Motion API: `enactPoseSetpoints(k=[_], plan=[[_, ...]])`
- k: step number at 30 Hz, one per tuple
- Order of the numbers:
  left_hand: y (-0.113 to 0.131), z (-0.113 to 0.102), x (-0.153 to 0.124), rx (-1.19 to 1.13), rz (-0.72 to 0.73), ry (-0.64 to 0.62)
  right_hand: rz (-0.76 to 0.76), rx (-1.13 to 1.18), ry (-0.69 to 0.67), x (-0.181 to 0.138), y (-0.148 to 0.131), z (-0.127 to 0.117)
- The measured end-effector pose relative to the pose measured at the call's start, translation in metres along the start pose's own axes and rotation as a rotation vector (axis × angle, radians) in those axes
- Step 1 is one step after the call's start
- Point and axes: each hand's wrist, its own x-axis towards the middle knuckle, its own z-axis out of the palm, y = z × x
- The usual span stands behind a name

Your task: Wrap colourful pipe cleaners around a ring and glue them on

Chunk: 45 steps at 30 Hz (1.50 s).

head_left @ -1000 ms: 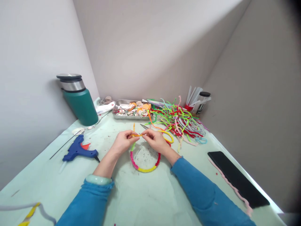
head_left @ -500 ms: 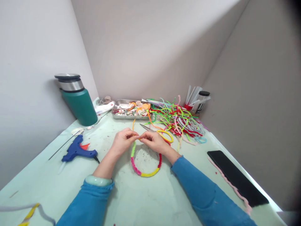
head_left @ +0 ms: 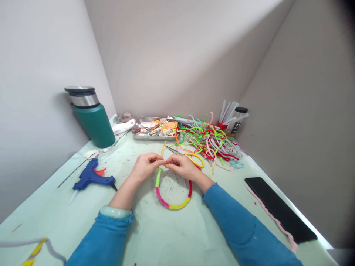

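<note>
A ring wrapped in green, pink, yellow and red pipe cleaners (head_left: 172,204) rests on the pale green table between my wrists. My left hand (head_left: 145,167) pinches its top on the left side. Facing it, my right hand (head_left: 181,165) pinches the same spot and holds an orange pipe cleaner (head_left: 163,148), whose free end sticks up and away from me. Fingers of both hands are closed on the ring's top, fingertips nearly touching. Small scissors (head_left: 173,150) lie just beyond my hands, and a yellow loop (head_left: 198,158) lies by my right hand.
A blue glue gun (head_left: 91,177) lies at the left, with a green flask (head_left: 93,119) behind it. Farther back are a metal tray of small pieces (head_left: 138,134), a heap of coloured pipe cleaners (head_left: 212,142) and a cup of glue sticks (head_left: 225,119). A black phone (head_left: 279,210) lies at right.
The ring has turned a little and slid toward me. The orange pipe cleaner's free end has swung from upright on the left to leaning rightward above my fingers.
</note>
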Motion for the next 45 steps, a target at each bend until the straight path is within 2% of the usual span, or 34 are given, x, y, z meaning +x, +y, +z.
enactPoseSetpoints(k=[4,11,16,22,27,32,36,40,45], plan=[[0.000,-0.001,0.000,-0.062,-0.060,-0.028,-0.015,-0.001,-0.044,-0.001,-0.004,0.000],[0.004,-0.002,-0.002,-0.239,-0.286,-0.074,-0.128,-0.080,-0.030,-0.002,-0.005,0.003],[0.002,-0.003,-0.003,-0.420,-0.422,-0.091,-0.161,-0.083,0.005,-0.003,-0.003,0.005],[0.002,-0.004,-0.004,-0.701,-0.560,-0.186,-0.174,-0.001,0.029,-0.005,-0.010,0.005],[0.001,-0.002,-0.004,-0.821,-0.552,-0.226,-0.159,0.040,0.066,-0.004,-0.014,0.005],[0.001,0.002,-0.004,-0.867,-0.535,-0.221,-0.067,0.127,0.123,-0.004,-0.011,0.007],[0.001,0.004,-0.004,-0.779,-0.460,-0.158,-0.037,0.191,0.133,-0.003,-0.008,0.008],[0.001,0.007,-0.003,-0.665,-0.415,-0.083,-0.058,0.132,0.144,-0.002,-0.007,0.008],[0.002,0.009,-0.003,-0.512,-0.416,-0.105,-0.074,0.093,0.182,-0.001,-0.004,0.007]])
